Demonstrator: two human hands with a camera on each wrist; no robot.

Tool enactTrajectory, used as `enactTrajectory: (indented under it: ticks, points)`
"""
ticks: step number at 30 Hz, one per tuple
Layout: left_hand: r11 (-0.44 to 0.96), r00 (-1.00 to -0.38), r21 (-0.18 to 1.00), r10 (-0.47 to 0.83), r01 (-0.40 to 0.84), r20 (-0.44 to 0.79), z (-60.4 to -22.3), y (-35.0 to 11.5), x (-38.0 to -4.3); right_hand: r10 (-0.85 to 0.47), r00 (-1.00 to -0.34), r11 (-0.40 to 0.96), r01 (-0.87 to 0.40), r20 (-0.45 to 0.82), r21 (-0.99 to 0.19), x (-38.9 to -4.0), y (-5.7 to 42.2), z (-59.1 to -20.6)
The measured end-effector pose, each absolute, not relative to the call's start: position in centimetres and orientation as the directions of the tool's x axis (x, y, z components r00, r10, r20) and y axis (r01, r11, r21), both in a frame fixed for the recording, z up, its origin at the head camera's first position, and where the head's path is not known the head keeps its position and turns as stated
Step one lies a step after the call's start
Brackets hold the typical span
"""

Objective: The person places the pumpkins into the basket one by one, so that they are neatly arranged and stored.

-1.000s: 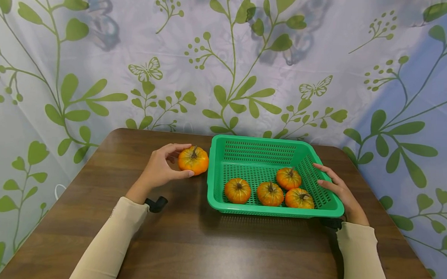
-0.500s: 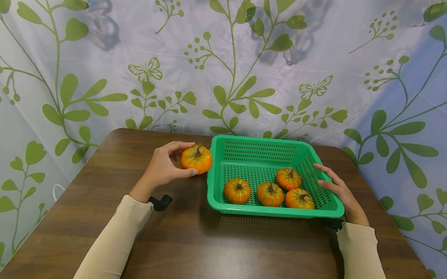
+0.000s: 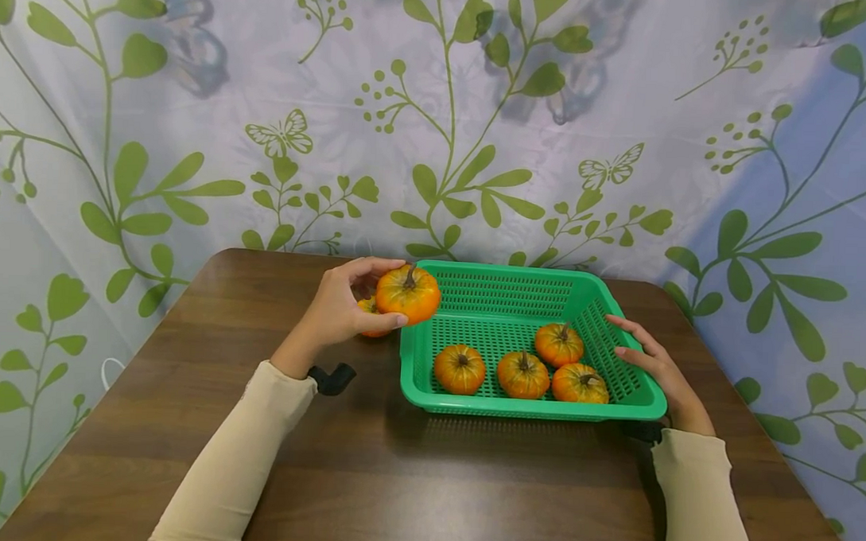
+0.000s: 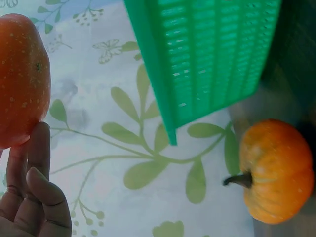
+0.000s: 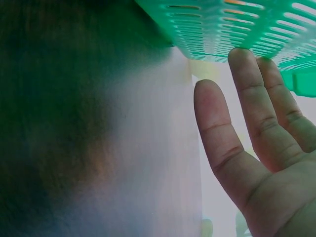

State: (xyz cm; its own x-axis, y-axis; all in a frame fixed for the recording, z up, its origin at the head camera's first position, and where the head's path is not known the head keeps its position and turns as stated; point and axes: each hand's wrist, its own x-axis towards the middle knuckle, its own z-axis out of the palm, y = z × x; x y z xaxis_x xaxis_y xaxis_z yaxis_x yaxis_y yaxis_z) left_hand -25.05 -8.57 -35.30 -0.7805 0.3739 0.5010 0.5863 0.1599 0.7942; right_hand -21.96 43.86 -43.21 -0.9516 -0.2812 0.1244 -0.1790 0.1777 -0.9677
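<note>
My left hand (image 3: pixel 339 307) holds a small orange pumpkin (image 3: pixel 407 293) between thumb and fingers, above the left rim of a green plastic basket (image 3: pixel 531 409). In the left wrist view, my fingertips touch this pumpkin's underside (image 4: pixel 22 89). Another pumpkin (image 4: pixel 276 170) lies on the table left of the basket; the left hand and the held pumpkin partly hide it in the head view. My right hand (image 3: pixel 662 374) grips the basket's right rim, thumb and a finger over it. Its other fingers (image 5: pixel 259 106) extend fairly straight along the outside wall. Several pumpkins (image 3: pixel 460 369) sit inside the basket.
The basket stands on a brown wooden table (image 3: pixel 440 486), towards its back edge. Behind the table hangs a pale cloth (image 3: pixel 380 141) with green leaves and butterflies. A black wrist mount (image 3: pixel 332 378) sticks out below the left wrist.
My left hand has lifted the pumpkin and carried it right, over the basket's left rim. Another pumpkin has come into sight behind it. The right hand and basket stay in place.
</note>
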Motion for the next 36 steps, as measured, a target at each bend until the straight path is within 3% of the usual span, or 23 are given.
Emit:
enactTrajectory:
  ticks: [9, 18, 29, 36]
  points:
    - [0.164, -0.776, 0.801, 0.417, 0.576, 0.473, -33.6, -6.9, -25.3, -0.280, -0.951, 0.180, -0.184, 0.129, -0.966, -22.0, 43.9, -43.2]
    - [0.142, -0.741, 0.779, 0.450, 0.611, 0.499, -31.5, -5.1, -25.6, -0.239, -0.966, 0.340, -0.180, 0.101, -0.923, -21.8, 43.8, -42.7]
    - [0.109, -0.725, 0.782, 0.468, 0.614, 0.505, -30.2, -2.0, -26.5, -0.240, -0.965, 0.340, -0.186, 0.106, -0.922, -21.7, 43.8, -42.8]
    - [0.091, -0.730, 0.810, 0.500, 0.580, 0.467, -30.3, -0.3, -27.8, -0.256, -0.961, 0.268, -0.174, 0.104, -0.948, -21.7, 43.8, -43.0]
